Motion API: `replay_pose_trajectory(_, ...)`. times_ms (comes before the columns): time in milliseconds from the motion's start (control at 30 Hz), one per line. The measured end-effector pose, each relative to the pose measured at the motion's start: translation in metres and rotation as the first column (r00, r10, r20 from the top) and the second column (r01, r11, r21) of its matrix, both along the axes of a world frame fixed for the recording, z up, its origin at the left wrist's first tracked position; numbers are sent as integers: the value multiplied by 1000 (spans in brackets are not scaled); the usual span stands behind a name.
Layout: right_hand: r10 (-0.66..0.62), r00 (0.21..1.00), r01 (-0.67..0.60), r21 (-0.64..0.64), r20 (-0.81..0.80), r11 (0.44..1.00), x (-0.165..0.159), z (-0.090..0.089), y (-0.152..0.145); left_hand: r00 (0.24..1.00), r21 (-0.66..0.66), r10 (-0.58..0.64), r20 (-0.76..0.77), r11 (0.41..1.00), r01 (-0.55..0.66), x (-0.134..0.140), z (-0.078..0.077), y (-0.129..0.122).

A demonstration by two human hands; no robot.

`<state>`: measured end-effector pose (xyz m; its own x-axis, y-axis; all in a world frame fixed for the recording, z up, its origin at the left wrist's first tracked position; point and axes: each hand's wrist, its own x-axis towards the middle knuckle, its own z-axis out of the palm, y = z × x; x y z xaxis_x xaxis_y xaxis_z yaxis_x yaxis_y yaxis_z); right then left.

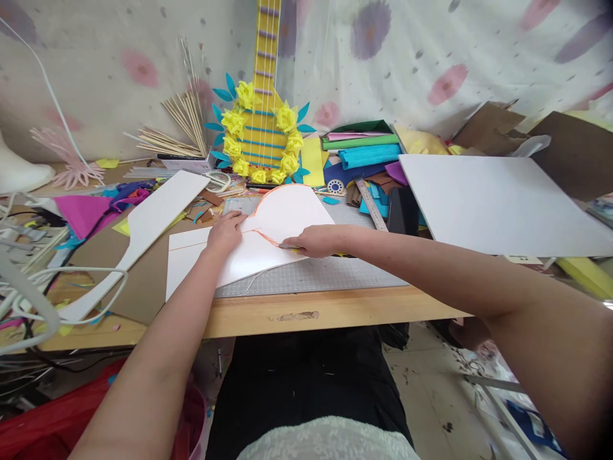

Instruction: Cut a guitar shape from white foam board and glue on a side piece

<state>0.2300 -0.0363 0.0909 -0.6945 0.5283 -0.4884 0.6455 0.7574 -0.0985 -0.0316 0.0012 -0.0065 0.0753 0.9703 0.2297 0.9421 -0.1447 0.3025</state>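
A white foam board (282,214) with an orange curved outline lies on a grey cutting mat (335,275). My left hand (226,231) rests on the board's left part, fingers stretched out and pressed down beside the orange line. In my right hand (316,241) is a slim utility knife (288,246), its tip on the lower orange curve. My fingers cover most of the knife's handle. Behind the board stands a yellow guitar-shaped craft (262,137) with yellow paper flowers, blue leaves and white strings.
A white cut neck-shaped piece (143,220) lies on cardboard at left. At right are a steel ruler (372,206), a dark phone (403,211) and a large white board (502,204). Wooden sticks (184,124) stand at the back. White cables (29,287) loop at far left.
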Motion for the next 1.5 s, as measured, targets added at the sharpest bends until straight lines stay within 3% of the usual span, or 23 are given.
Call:
replay_pose_trajectory(267,66,998,-67,24,16,997,8,7,0,999,-28,-8,-33,1000,7,0,3,0)
replay_pose_trajectory(933,174,984,-172,59,-25,983,31,-2,11,1000,-7,-6,-3,1000,6,1,5,-3)
replay_pose_trajectory(1500,162,987,-161,64,-3,985,47,1,20,1000,-14,-20,7,1000,20,0,4,-2)
